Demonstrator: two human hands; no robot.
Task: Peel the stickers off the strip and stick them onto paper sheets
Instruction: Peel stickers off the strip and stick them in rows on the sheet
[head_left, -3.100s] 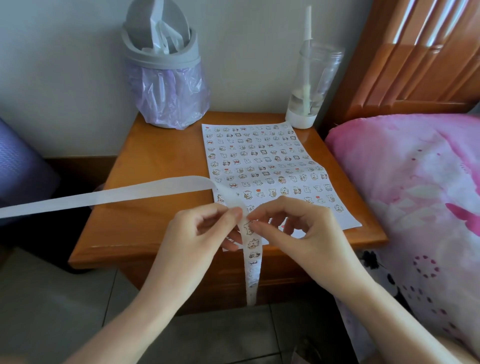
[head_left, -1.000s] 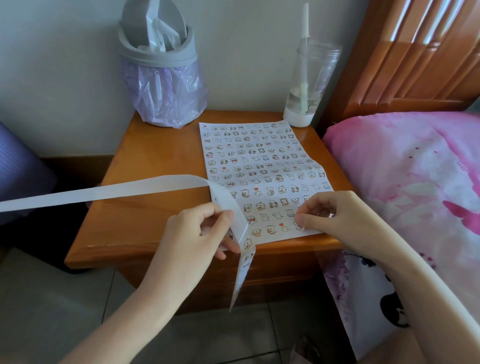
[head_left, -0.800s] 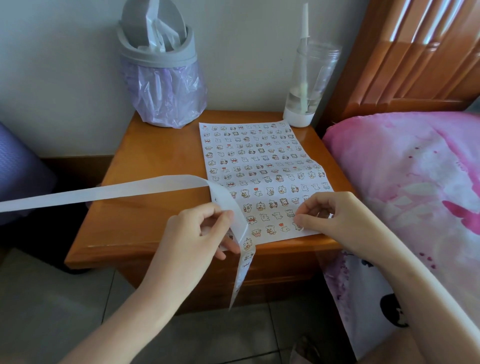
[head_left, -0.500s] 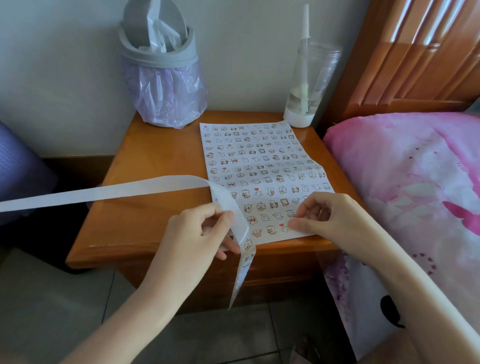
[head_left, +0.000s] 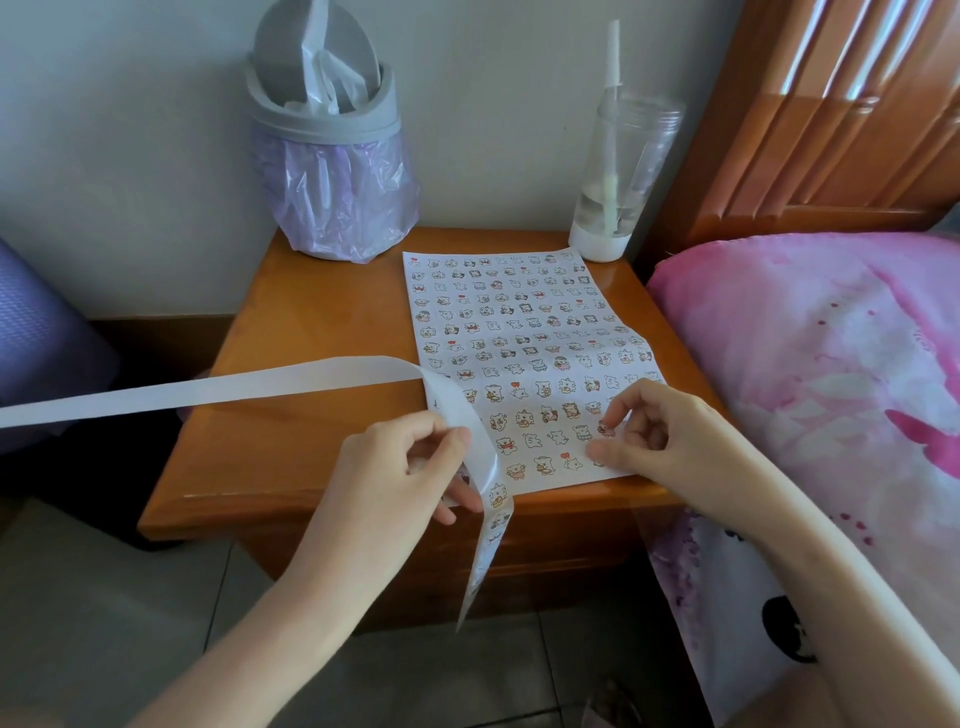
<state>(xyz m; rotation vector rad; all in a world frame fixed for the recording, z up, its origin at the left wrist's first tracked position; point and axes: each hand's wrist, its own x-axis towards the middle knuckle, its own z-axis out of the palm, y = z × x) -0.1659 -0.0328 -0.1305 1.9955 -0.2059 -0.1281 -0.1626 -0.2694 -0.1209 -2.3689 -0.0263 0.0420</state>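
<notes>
Grey bin (head_left: 324, 130) with purple liner and clear straw bottle (head_left: 621, 171) sitting on wooden table (head_left: 311, 332); pink bedding (head_left: 831, 364) lying right.

No text, brand, number or sign can be read. Only tiny cartoon figures are printed on the stickers (head_left: 540, 387) — in rows on the paper sheet (head_left: 519, 291) and on the near, hanging end of the strip (head_left: 311, 378) — and any lettering is too small to be made out.

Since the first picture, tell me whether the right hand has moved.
Yes. The right hand left the strip held in the left hand and went right, onto the near right corner of the paper sheet on the nightstand.
</notes>
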